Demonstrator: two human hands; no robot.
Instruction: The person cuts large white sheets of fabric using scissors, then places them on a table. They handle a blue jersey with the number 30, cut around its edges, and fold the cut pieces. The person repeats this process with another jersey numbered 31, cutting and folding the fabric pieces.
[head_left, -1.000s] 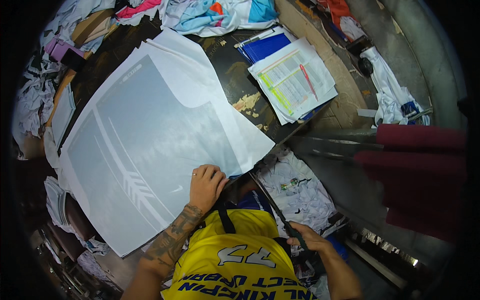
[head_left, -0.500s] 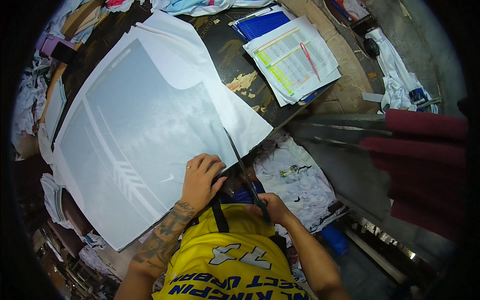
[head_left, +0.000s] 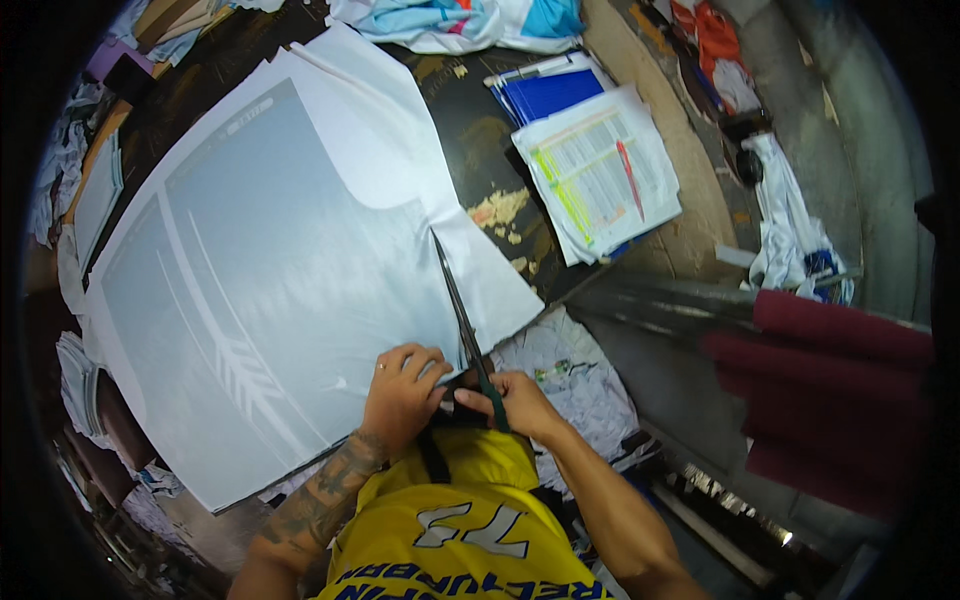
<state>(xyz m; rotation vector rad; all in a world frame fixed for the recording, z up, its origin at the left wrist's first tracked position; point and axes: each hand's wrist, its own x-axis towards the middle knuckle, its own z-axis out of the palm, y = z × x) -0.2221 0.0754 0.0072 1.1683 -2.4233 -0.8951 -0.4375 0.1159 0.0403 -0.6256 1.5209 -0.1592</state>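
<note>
A large fabric sheet (head_left: 270,290) lies on the table, bearing a grey-blue printed panel with white stripes and chevrons inside a white margin. My left hand (head_left: 403,388) rests on its near edge, fingers bent and slightly apart, pressing the cloth; the thumb reaches to the edge. My right hand (head_left: 518,402) grips the dark green handles of long-bladed scissors (head_left: 461,312). The blades point away from me along the panel's right border, their tips at the cloth below the curved cut-in. The white margin strip (head_left: 490,270) lies to the right of the blades.
Printed sheets (head_left: 590,180) with a red pen (head_left: 630,180) lie on a blue folder at the table's right. White scraps (head_left: 590,380) heap below the table edge. Maroon cloth (head_left: 820,400) hangs at right, and coloured fabric (head_left: 460,22) lies at the back.
The scissors and my right hand have moved forward and left, bringing the blades further up along the panel's border. My left hand stays on the near edge. The view has shifted slightly.
</note>
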